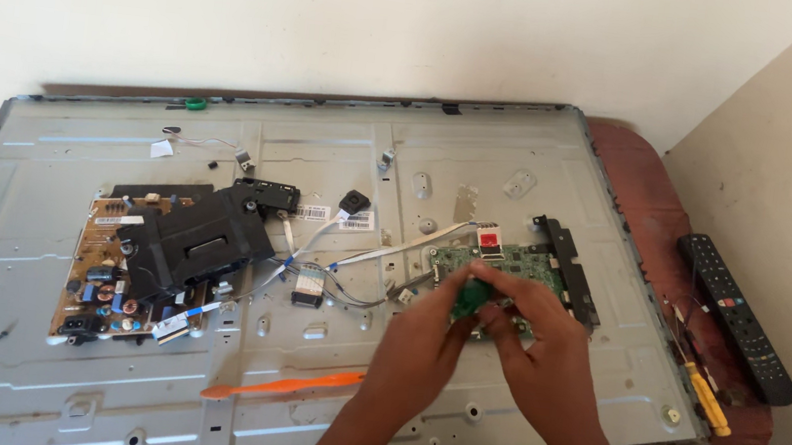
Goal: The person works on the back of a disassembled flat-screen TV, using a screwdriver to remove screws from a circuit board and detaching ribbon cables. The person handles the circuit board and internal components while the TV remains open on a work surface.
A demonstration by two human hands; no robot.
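Note:
Both my hands meet over the right half of an opened flat-screen panel's metal back [315, 412]. My left hand [427, 340] and my right hand [540, 353] together pinch a small green part [473, 296], held just above the green main circuit board [511, 262]. Flat white ribbon cables [393, 249] run from that board leftward. Further left lies the brown power supply board [101, 283], partly covered by a black plastic cover [195, 239].
An orange plastic pry tool [283, 386] lies on the panel near my left forearm. On the red-brown table [646, 211] at right sit a black remote control [738, 316] and a yellow-handled screwdriver [706, 397]. A wall corner stands close on the right.

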